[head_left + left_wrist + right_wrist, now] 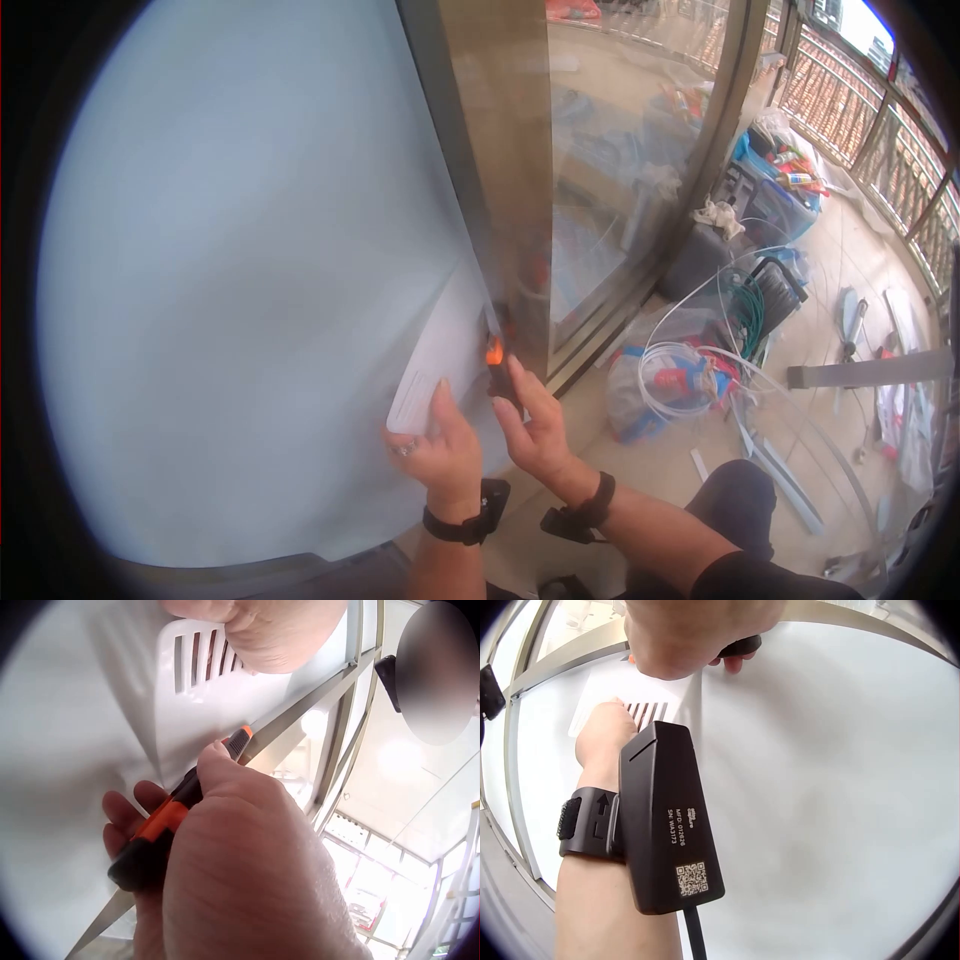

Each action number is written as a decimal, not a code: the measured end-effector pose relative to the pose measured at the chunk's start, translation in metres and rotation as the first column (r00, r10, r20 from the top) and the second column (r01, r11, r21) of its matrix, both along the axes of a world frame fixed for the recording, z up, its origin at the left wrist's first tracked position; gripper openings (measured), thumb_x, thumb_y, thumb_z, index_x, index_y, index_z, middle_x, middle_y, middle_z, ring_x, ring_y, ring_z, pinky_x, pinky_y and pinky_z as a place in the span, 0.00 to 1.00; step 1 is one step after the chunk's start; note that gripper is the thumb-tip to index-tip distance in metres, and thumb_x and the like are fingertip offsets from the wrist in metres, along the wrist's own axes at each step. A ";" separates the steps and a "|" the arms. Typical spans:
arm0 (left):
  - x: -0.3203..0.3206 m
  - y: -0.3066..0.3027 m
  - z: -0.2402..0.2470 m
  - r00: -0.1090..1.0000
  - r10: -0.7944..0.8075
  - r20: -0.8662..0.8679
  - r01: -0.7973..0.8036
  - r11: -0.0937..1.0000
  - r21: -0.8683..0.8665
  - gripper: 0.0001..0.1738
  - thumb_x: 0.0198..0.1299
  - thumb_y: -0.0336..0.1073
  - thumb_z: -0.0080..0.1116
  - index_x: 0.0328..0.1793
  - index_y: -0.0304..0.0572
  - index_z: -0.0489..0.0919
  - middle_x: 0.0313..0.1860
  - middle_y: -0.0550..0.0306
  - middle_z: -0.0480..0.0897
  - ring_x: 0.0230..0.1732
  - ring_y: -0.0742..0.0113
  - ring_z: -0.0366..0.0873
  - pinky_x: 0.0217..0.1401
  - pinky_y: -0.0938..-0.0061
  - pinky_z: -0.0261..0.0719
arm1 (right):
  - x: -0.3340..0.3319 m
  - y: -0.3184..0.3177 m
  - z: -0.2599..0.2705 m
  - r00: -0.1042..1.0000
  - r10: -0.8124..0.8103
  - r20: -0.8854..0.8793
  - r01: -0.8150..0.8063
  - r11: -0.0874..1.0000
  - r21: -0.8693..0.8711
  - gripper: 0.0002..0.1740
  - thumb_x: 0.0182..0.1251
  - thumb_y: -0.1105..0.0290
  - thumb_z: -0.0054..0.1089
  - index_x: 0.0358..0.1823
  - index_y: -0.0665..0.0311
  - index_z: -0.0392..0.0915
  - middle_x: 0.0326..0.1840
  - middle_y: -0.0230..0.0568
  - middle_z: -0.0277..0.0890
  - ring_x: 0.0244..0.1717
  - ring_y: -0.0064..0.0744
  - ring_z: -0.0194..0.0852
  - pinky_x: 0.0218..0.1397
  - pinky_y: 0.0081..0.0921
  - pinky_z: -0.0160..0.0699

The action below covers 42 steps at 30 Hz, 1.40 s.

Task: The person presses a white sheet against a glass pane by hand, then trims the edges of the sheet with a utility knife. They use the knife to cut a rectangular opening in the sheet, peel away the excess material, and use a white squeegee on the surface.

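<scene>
In the head view, my left hand (445,455) grips a thin white plastic scraper (432,365) at its slotted end. The scraper lies flat along the white film or panel surface (250,260), its long side toward the metal frame (515,180). Beside it, my right hand (540,425) holds an orange and black utility knife (495,355), pointed up at the line where the white surface meets the frame. Seen from the left wrist, the knife (161,821) sits between thumb and curled fingers, close to the scraper (217,701). Both wrists wear black bands.
A glass sliding door (630,170) stands right of the frame. On the tiled floor are a coil of white tubing (665,385), a plastic bag with red and blue items, a blue bin (790,205) of bottles, and loose strips (785,485). A railing (840,100) runs behind.
</scene>
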<state>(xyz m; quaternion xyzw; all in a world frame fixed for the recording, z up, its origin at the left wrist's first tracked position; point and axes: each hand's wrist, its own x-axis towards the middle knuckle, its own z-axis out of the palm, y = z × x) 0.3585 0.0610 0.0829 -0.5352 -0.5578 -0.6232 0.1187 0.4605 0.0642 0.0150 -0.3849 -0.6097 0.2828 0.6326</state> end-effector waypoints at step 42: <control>0.003 -0.025 -0.100 0.916 -0.124 0.382 0.283 0.873 -0.397 0.06 0.66 0.27 0.63 0.43 0.29 0.86 0.30 0.48 0.87 0.29 0.62 0.84 0.35 0.69 0.80 | 0.020 -0.051 -0.054 0.996 0.080 0.046 -0.063 0.955 -0.288 0.31 0.72 0.76 0.55 0.75 0.75 0.61 0.68 0.52 0.73 0.66 0.40 0.75 0.68 0.31 0.72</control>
